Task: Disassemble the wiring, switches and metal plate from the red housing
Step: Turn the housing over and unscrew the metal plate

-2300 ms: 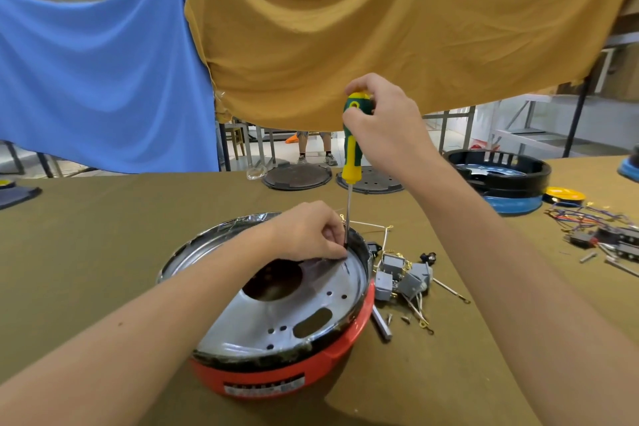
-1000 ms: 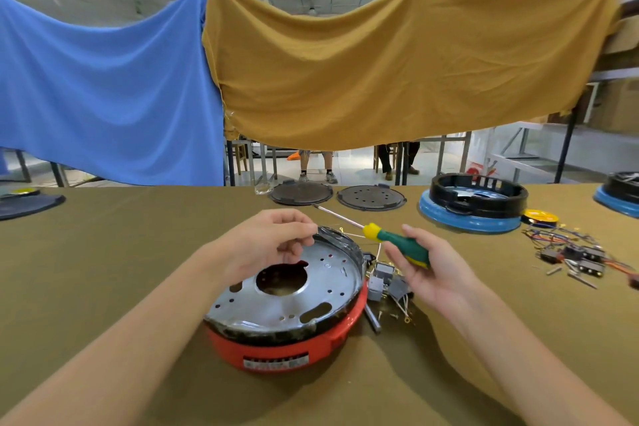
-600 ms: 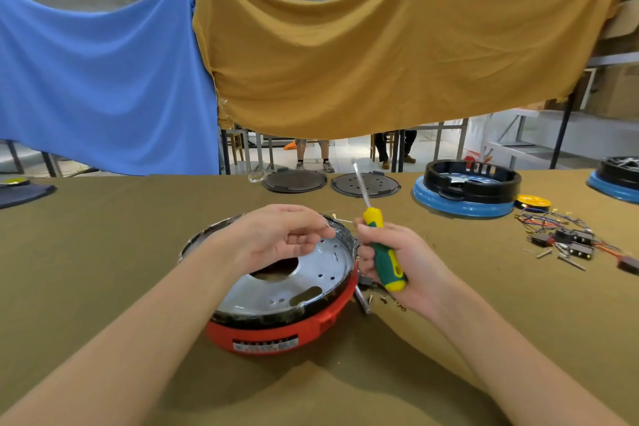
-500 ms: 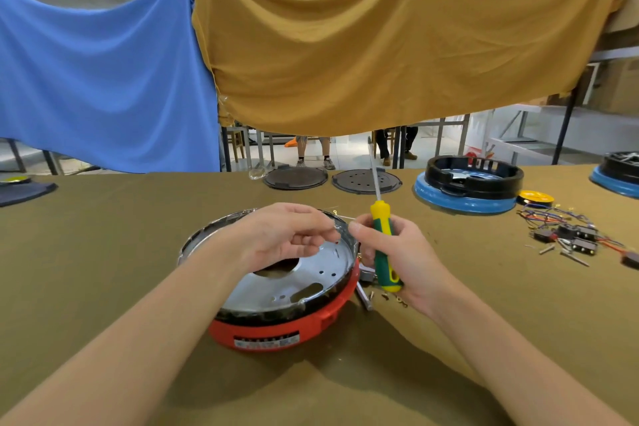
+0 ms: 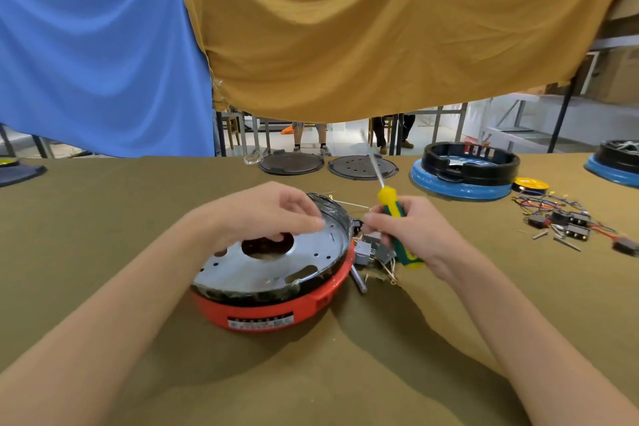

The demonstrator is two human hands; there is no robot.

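The red housing (image 5: 262,311) sits on the olive table cloth with the round metal plate (image 5: 262,266) still lying in it. My left hand (image 5: 266,214) hovers over the plate's far side, fingers loosely extended; I see nothing between them. My right hand (image 5: 415,231) grips the green and yellow screwdriver (image 5: 389,200) just right of the housing, shaft pointing up and away. Below that hand, grey switches (image 5: 364,247) with thin wires lie against the housing's right rim.
A short metal rod (image 5: 358,282) and small screws lie right of the housing. Two black discs (image 5: 290,162) sit at the back. A blue and black housing (image 5: 463,176) stands back right, and a pile of wires and switches (image 5: 560,218) lies further right.
My right hand lifted the screwdriver off the plate, lowered it beside the housing and turned its tip upward. My left hand left the plate's rim and now hovers with straighter fingers.
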